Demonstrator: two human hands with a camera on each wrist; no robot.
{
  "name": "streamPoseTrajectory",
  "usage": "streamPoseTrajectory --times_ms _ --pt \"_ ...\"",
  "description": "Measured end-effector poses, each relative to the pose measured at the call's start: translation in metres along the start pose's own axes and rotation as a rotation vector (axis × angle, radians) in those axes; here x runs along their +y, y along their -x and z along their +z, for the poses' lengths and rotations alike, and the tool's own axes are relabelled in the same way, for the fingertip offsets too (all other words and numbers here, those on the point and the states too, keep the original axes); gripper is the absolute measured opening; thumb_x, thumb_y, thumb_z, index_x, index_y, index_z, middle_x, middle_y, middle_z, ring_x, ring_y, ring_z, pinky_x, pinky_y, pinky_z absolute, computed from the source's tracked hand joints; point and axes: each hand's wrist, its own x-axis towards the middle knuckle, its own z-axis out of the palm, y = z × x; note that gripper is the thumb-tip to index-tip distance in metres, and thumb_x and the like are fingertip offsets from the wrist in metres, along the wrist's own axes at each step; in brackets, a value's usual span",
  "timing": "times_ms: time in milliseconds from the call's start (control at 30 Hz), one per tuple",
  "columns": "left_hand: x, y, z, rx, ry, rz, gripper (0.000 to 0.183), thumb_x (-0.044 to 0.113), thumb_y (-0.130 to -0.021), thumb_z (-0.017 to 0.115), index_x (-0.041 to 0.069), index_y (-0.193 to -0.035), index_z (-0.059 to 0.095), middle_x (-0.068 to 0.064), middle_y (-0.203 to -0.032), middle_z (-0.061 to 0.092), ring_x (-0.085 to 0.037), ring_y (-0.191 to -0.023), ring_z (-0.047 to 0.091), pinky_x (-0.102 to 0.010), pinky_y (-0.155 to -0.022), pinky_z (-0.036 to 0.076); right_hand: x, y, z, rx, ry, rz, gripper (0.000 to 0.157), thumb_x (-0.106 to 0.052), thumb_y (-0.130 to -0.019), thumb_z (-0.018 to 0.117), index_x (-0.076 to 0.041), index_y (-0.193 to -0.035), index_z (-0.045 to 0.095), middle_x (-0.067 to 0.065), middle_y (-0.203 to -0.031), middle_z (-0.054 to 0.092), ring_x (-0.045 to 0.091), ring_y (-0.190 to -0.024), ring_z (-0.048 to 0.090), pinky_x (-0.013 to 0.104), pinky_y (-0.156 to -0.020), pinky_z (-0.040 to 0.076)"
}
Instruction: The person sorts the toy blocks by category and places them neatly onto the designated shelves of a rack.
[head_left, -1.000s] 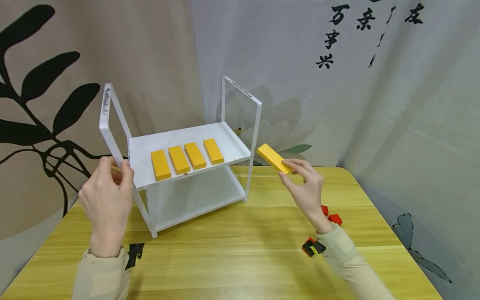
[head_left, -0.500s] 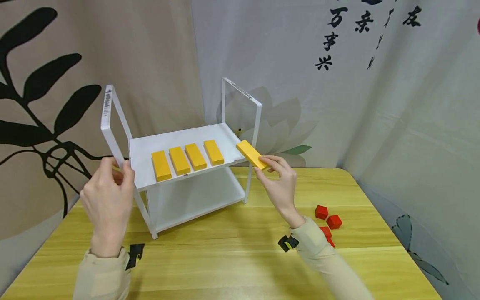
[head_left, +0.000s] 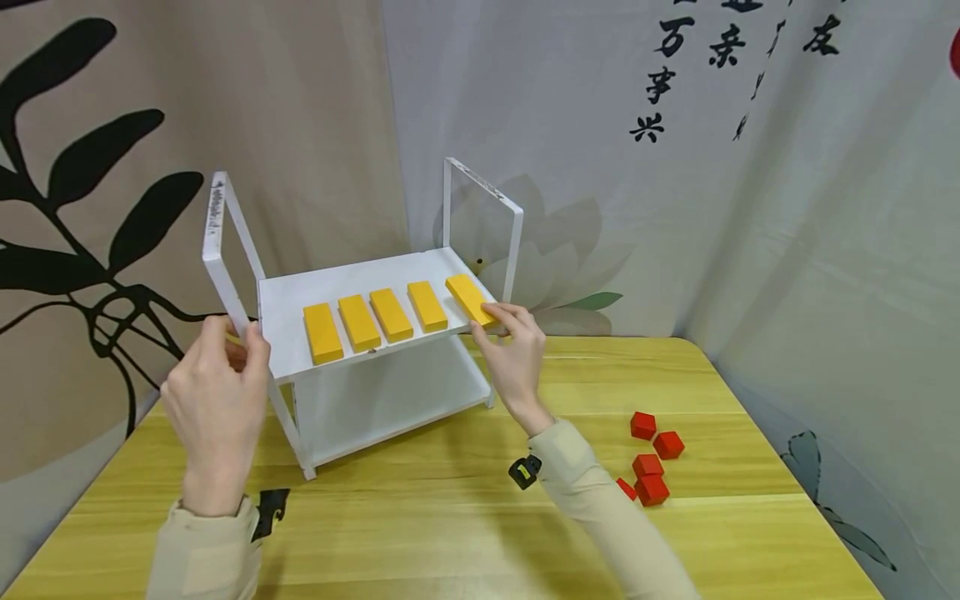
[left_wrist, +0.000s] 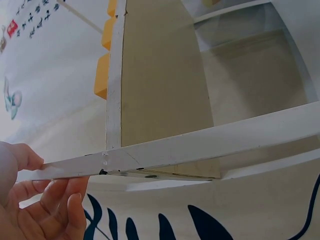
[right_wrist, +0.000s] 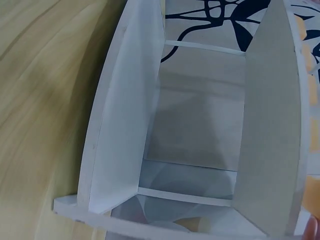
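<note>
Yellow block (head_left: pixel 466 295) pinched between thumb and fingers of our right grip (head_left: pixel 515 350), at the right end of the upper shelf (head_left: pixel 352 275) of the white rack (head_left: pixel 513 250), beside four matching blocks (head_left: pixel 390 315), seemingly to extend their row. Our left grip (head_left: pixel 216 404) pinches the side post (left_wrist: pixel 200 142), likely steadying things; red cubes (head_left: pixel 652 490) sit apart on the table (head_left: pixel 420 533).

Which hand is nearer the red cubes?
Right: the right hand, pinching a yellow block, is left of the red cubes; the left hand, gripping the white rack, is farther left.
</note>
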Motion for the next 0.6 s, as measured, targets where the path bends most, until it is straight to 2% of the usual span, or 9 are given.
streamPoseTrajectory --times_ms 67,167,400,600 --pt "0.0 0.0 0.0 0.0 0.0 -0.003 0.033 0.024 -0.095 0.052 -0.008 -0.091 0.059 -0.023 -0.065 0.062 -0.036 -0.048 0.052 -0.021 -0.044 0.024 -0.001 0.0 0.005 0.005 0.019 0.003 0.025 -0.01 -0.077 0.076 0.001 -0.099 0.073 0.014 -0.101 0.069 0.025 -0.085 0.063 0.029 -0.066 0.05" --pt "0.0 0.0 0.0 -0.001 -0.002 -0.005 0.032 0.024 -0.095 0.052 -0.007 -0.09 0.058 -0.023 -0.065 0.062 -0.036 -0.049 0.052 -0.021 -0.044 0.024 -0.002 -0.001 0.012 0.008 0.034 0.011 0.026 -0.011 -0.078 0.076 0.001 -0.1 0.073 0.014 -0.101 0.069 0.025 -0.09 0.064 0.031 -0.066 0.052" --pt "0.0 0.0 0.0 0.0 -0.002 -0.005 0.033 0.024 -0.095 0.052 -0.007 -0.09 0.058 -0.023 -0.065 0.062 -0.036 -0.049 0.052 -0.02 -0.044 0.024 -0.004 -0.002 0.021 0.012 0.035 0.045 0.027 -0.013 -0.079 0.075 0.001 -0.102 0.072 0.015 -0.102 0.069 0.027 -0.091 0.063 0.039 -0.066 0.054" --pt "0.0 0.0 0.0 0.003 0.0 -0.002 0.033 0.024 -0.095 0.052 -0.008 -0.09 0.058 -0.023 -0.064 0.062 -0.036 -0.048 0.052 -0.02 -0.044 0.024 -0.004 -0.003 0.027 0.037 0.068 0.029 0.027 -0.014 -0.078 0.076 0.001 -0.1 0.072 0.014 -0.101 0.07 0.028 -0.092 0.064 0.037 -0.078 0.051"
